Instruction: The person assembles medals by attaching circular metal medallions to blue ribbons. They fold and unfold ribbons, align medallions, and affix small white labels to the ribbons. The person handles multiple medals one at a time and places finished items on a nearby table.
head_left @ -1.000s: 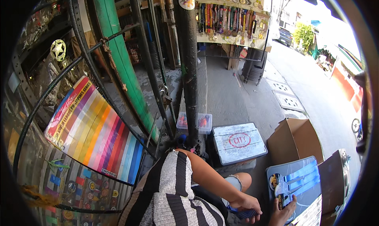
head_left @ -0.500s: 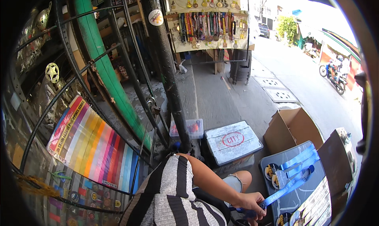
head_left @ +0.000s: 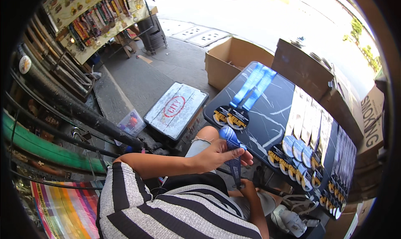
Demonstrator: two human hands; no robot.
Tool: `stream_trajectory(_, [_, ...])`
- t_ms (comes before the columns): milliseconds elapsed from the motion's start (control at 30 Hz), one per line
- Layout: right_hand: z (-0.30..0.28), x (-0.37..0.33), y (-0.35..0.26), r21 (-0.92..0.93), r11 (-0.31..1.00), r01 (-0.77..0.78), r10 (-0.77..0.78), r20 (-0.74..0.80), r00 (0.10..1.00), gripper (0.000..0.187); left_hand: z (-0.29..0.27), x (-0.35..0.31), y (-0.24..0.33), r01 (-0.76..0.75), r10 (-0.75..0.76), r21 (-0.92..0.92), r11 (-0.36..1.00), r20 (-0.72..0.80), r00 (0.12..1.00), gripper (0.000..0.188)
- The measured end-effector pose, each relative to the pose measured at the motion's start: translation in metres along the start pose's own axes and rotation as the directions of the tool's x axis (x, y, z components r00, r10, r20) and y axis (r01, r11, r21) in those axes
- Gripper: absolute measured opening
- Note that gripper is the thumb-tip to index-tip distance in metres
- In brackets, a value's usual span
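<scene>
A blue medal ribbon (head_left: 229, 137) is looped over my left hand (head_left: 217, 156), its thumb pressing the ribbon against the fingers. The darker lower length of the ribbon hangs down to my right hand (head_left: 248, 188), whose fingers close at its bottom end near my lap. Whether a medal is attached there is hidden. Just beyond my left hand, two round black-and-gold medals (head_left: 237, 119) with light blue ribbons (head_left: 252, 86) lie on the dark marble-patterned table (head_left: 261, 132). To their right rest several medals with whitish ribbons (head_left: 307, 118), and farther right several more with grey-purple ribbons (head_left: 343, 155).
Left of the table sits a lidded box (head_left: 175, 109) with a pale top, beside a clear plastic tub (head_left: 131, 123). Open cardboard boxes (head_left: 238, 57) stand behind the table. Metal bars (head_left: 79, 109) run along my left; a white bottle-like object (head_left: 292, 222) is below the table edge.
My view has swung right, bringing more of the table into sight. The blue ribbon, before stretched over the table, is now gathered between both hands near my lap.
</scene>
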State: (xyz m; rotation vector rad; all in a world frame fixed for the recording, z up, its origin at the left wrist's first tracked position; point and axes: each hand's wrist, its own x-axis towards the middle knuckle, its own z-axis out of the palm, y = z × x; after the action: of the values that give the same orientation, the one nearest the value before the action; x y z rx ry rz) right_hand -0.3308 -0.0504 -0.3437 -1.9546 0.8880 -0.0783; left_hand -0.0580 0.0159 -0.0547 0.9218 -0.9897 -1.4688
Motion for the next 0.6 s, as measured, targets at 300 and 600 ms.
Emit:
stream_trajectory(300, [-0.016, 0.009, -0.063, 0.492, 0.867, 0.081, -0.177, 0.151, 0.973, 0.020, -0.002, -0.005, -0.015, 0.156, -0.167, 0.081, 0.984, 0.152, 0.974, 0.029])
stream_trajectory(600, [-0.072, -0.040, -0.171, 0.868, 0.491, -0.077, -0.273, 0.237, 0.932, 0.021, -0.005, -0.004, -0.020, 0.221, -0.249, 0.163, 0.962, 0.177, 0.952, 0.029])
